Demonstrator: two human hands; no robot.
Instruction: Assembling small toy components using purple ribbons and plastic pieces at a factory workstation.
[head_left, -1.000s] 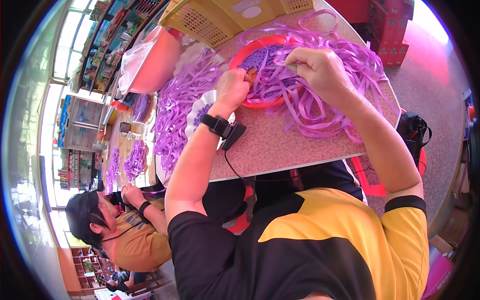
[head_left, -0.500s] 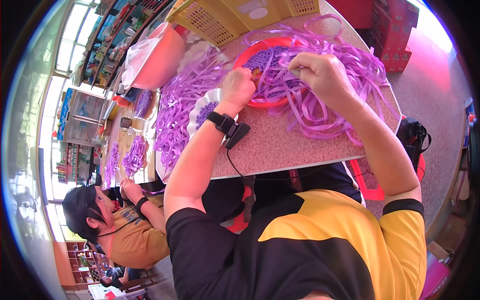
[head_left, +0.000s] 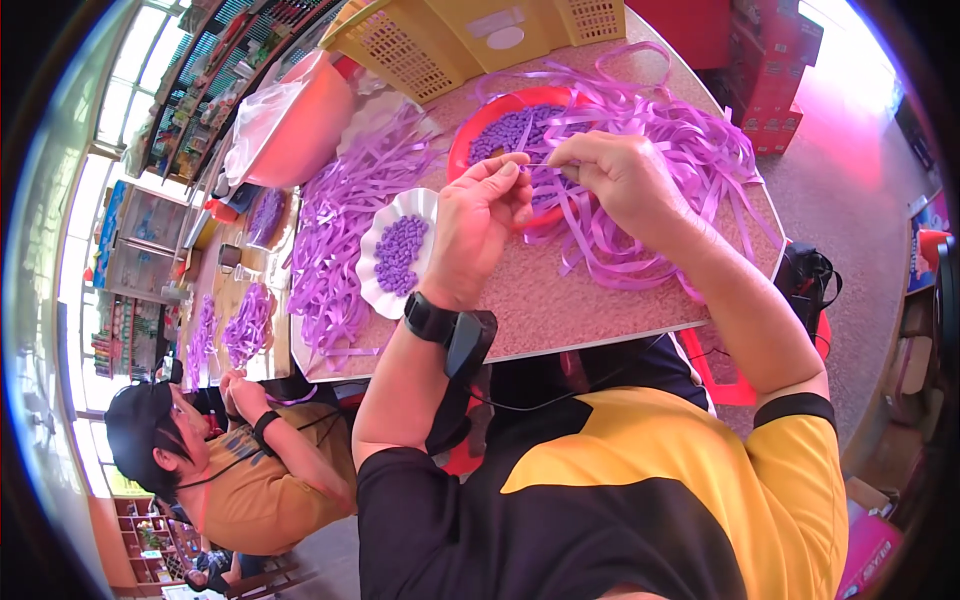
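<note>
My left hand (head_left: 474, 232) pinches thumb against fingers over the red bowl's near left side. Close to its right, my right hand (head_left: 618, 182) is closed in a pinch too. A thin pale strand (head_left: 538, 164) stretches between the fingertips of both hands; whether it is thread or needle I cannot tell. Beneath them, the red bowl (head_left: 458, 150) holds small purple ribbon pieces (head_left: 512, 130). Long purple ribbons (head_left: 690, 150) spill over its right side. Left of my wrist, a white scalloped dish (head_left: 372, 222) contains more small purple pieces (head_left: 400, 252).
A yellow perforated crate (head_left: 440, 50) stands at the table's far edge. More purple ribbons (head_left: 335, 230) cover the left side, near a large pink basin (head_left: 300, 120). At lower left a co-worker (head_left: 250, 490) sits at another table. Red boxes (head_left: 765, 80) are stacked far right.
My left hand has turned from a fist to show its thumb and fingertips, and moved lower. My right hand has come down slightly. The white dish is now uncovered by my arm.
</note>
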